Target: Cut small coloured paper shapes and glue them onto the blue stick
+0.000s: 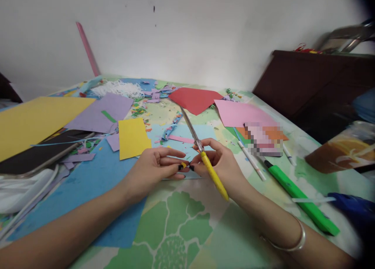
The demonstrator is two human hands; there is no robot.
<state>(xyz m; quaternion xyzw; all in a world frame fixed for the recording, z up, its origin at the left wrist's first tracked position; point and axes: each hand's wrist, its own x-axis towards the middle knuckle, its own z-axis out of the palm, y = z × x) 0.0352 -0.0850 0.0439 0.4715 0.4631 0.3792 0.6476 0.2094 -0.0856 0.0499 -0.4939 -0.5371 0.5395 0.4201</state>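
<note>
- Table (240, 230): green-patterned cloth, running far to a white wall.
- Blue sheet (108, 206): near left, partly behind the left forearm.
- Yellow sheet (41, 114): far left, partly over a dark phone (35, 155).
- Purple sheet (98, 114): right of the yellow sheet, a green strip on it.
- Pale blue sheet (209, 133): in the middle, just beyond the hands.
- Red sheet (196, 99): far middle; pink sheet (246, 113) to its right.
- Right hand (225, 165): fingers curled, holding the scissors, thumb tip reaching the yellow scrap.
- Left hand (155, 165): narrow, thumb and fingers pinching the yellow scrap; the fingertips of both hands nearly meet.
- Cup (340, 152): right, tilted in view, holding a brown drink.
- Green tool (301, 198): right, beyond the right forearm.
- Scissors (204, 157): above the table, yellow handle near, blades pointing far left.
- Yellow card (133, 138): just beyond the left hand.
- White pen (252, 160): right of the right hand.
- Yellow scrap (183, 165): tiny, at the fingertips between the hands.
</note>
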